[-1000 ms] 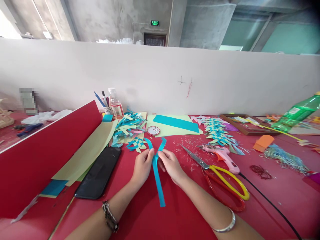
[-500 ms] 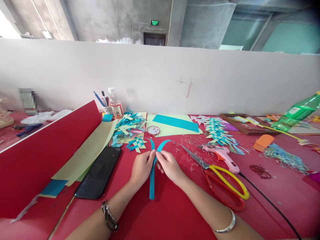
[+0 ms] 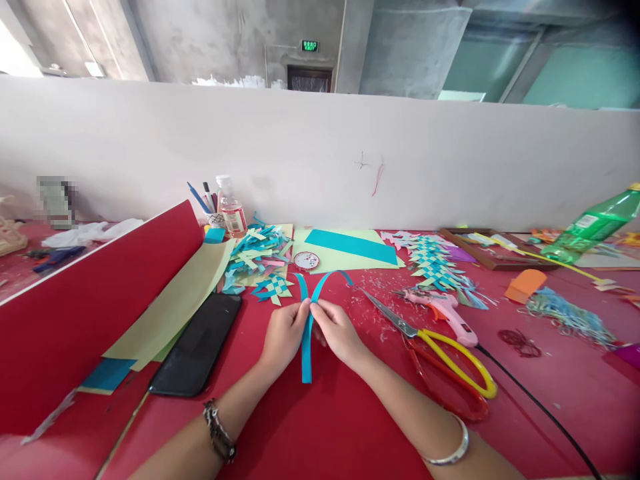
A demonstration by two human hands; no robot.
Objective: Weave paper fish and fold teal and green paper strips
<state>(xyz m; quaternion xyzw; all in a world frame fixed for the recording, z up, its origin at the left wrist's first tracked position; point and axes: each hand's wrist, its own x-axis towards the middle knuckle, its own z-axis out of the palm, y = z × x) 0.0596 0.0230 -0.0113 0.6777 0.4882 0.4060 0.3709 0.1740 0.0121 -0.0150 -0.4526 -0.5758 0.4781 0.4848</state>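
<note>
Both hands meet at the middle of the red table (image 3: 320, 433) over blue paper strips (image 3: 307, 347). My left hand (image 3: 283, 333) pinches the strips from the left, and my right hand (image 3: 337, 330) pinches them from the right. Above the fingers two strip ends fan out in a V toward the back. One strip end hangs down toward me, between my wrists. A small woven blue-and-green piece (image 3: 273, 288) lies just beyond my left hand.
Yellow-handled scissors (image 3: 440, 353) and a pink glue gun (image 3: 445, 310) with a black cord lie to the right. A black phone (image 3: 197, 343), green paper sheets (image 3: 170, 307) and a red board (image 3: 90, 300) sit left. Woven pieces, a small bottle (image 3: 231, 210) and a green bottle (image 3: 595, 223) stand farther back.
The strip end hanging toward me has shortened and swung from slanting right to nearly straight down. The right upper end has curled farther out to the right. Both hands stayed in place.
</note>
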